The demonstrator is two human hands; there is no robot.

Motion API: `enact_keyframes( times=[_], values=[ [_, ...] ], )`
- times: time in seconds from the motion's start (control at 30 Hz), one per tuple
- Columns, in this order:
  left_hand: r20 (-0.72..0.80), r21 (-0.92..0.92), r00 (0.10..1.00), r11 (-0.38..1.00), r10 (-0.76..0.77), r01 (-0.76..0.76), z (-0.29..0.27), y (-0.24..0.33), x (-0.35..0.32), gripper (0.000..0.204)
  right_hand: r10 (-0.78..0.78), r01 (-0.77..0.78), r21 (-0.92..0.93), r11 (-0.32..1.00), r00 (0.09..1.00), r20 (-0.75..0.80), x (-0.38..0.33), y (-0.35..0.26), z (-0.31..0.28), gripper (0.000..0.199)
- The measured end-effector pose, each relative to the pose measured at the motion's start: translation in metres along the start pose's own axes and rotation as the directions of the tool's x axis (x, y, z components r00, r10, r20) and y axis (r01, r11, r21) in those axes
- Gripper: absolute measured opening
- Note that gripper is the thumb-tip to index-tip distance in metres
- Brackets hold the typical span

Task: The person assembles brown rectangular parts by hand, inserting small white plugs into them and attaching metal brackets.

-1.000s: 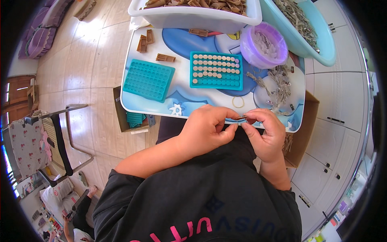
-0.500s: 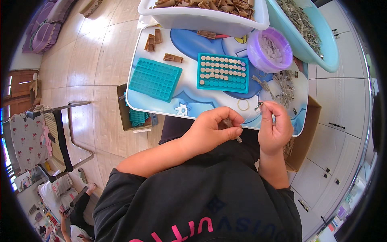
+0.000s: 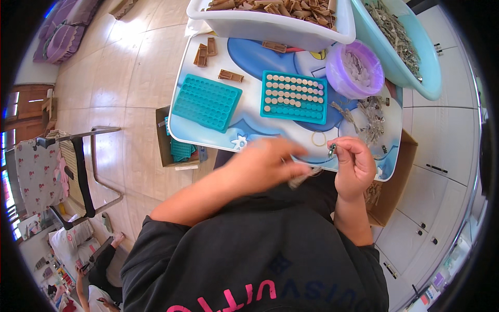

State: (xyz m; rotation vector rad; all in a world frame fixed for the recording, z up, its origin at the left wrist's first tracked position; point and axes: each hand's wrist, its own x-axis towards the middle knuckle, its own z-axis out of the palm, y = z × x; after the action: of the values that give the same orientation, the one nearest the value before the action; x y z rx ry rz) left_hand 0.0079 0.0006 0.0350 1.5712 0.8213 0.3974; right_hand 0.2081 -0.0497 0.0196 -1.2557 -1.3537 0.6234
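Glossy plastic table top (image 3: 218,136) with blue cartoon print carries two teal moulded trays: the left tray (image 3: 206,102) with bare sockets, the right tray (image 3: 294,96) mostly filled with pale round caps. Right hand (image 3: 354,167) pinches a small grey metal clip (image 3: 331,151) upright at the table's near edge. Left hand (image 3: 268,165), blurred, grip indeterminate. Half a second ago it sat closer to the right hand; it now lies lower and further left.
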Motion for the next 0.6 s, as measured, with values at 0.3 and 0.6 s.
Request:
enact_keyframes(
  times=[0.3, 0.6],
  values=[
    [-0.405, 0.867, 0.807, 0.46, 0.43, 0.19, -0.114, -0.027, 0.038, 0.016, 0.182, -0.221, 0.494, 0.841, 0.975, 0.126, -0.002, 0.003, 0.0, 0.011],
    [-0.356, 0.787, 0.845, 0.615, 0.399, 0.041, -0.095, -0.001, 0.042, 0.017, 0.176, -0.27, 0.639, 0.72, 0.962, 0.209, 0.005, 0.007, 0.01, 0.012]
  ],
)
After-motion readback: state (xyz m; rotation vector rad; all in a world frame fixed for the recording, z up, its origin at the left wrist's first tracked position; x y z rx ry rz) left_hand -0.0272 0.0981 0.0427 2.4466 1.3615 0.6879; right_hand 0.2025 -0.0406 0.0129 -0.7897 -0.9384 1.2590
